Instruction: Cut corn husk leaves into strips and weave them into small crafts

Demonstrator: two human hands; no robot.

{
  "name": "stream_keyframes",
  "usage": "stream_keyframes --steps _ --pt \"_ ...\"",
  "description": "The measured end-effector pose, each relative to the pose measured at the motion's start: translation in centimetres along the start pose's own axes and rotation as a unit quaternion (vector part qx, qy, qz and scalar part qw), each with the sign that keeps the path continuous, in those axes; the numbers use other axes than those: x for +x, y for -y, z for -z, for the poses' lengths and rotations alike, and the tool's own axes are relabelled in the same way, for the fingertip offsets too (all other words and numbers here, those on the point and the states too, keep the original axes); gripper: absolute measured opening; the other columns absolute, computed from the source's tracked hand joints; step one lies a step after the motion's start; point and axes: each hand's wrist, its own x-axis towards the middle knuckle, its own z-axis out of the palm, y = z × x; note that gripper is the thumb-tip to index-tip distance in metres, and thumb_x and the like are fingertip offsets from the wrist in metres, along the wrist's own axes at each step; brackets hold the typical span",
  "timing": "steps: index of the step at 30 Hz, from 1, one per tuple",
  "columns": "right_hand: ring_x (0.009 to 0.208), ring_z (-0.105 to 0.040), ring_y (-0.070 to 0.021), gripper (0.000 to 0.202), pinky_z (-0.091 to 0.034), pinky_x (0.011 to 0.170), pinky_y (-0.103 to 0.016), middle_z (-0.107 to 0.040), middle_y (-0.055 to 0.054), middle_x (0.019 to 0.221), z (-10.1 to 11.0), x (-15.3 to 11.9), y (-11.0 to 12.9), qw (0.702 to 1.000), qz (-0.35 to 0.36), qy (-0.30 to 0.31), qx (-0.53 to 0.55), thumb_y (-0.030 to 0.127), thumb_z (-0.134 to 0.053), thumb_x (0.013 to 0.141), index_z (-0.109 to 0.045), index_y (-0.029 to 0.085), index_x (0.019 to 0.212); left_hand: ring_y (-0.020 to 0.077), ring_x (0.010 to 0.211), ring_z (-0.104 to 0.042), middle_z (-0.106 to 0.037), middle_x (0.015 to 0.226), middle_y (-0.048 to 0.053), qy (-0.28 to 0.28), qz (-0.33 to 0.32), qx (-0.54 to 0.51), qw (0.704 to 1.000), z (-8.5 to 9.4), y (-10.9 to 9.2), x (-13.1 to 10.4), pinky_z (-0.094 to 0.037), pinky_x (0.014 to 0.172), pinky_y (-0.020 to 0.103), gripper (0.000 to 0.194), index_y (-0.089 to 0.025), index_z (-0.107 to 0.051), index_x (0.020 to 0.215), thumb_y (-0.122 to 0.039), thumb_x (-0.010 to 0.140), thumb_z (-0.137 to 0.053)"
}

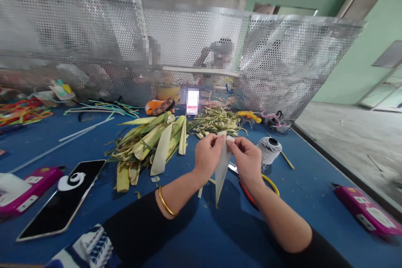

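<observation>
My left hand [207, 155] pinches the top of a pale, pointed husk strip [222, 171], which hangs down above the blue table. On the strip's right side, my right hand [248, 157] is closed on its upper edge, fingertips close to those of my left. Beneath my right hand lie scissors with red and yellow handles [270, 184], partly hidden by the hand and wrist. A pile of green and yellow corn husks [147, 142] rests left of my hands. Behind them is a heap of shredded husk [216, 120]. A spool of white string [269, 150] stands just right of my right hand.
A phone [64, 201] and a magenta device [34, 188] lie at left; another magenta device [366, 209] is at right. Colored strips [21, 113], an orange-handled tool [249, 116] and clear goggles [276, 121] lie farther back, before a perforated metal screen [194, 29]. Blurred people show behind it.
</observation>
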Motion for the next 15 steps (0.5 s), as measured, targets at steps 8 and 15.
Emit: stream_keyframes --steps 8,15 --pt "0.053 -0.041 -0.0103 0.022 -0.034 0.050 -0.023 -0.052 0.004 0.056 -0.33 -0.37 -0.07 1.000 0.004 0.016 -0.020 0.038 -0.066 0.072 -0.060 0.018 0.066 0.0138 0.063 -0.055 -0.062 0.064 -0.001 -0.042 -0.005 0.005 0.999 0.02 0.19 0.13 -0.037 0.060 0.024 0.028 -0.019 -0.055 0.062 -0.037 0.084 -0.053" --pt "0.058 -0.050 -0.0126 0.017 -0.040 0.057 -0.026 -0.061 0.001 0.064 -0.01 -0.81 0.19 0.989 0.109 0.006 -0.099 0.034 -0.061 0.080 -0.064 0.020 0.070 0.0125 0.059 -0.051 -0.059 0.060 -0.002 -0.041 0.001 -0.016 0.999 0.06 0.14 0.12 -0.035 0.057 0.024 0.027 -0.019 -0.055 0.063 -0.038 0.083 -0.053"
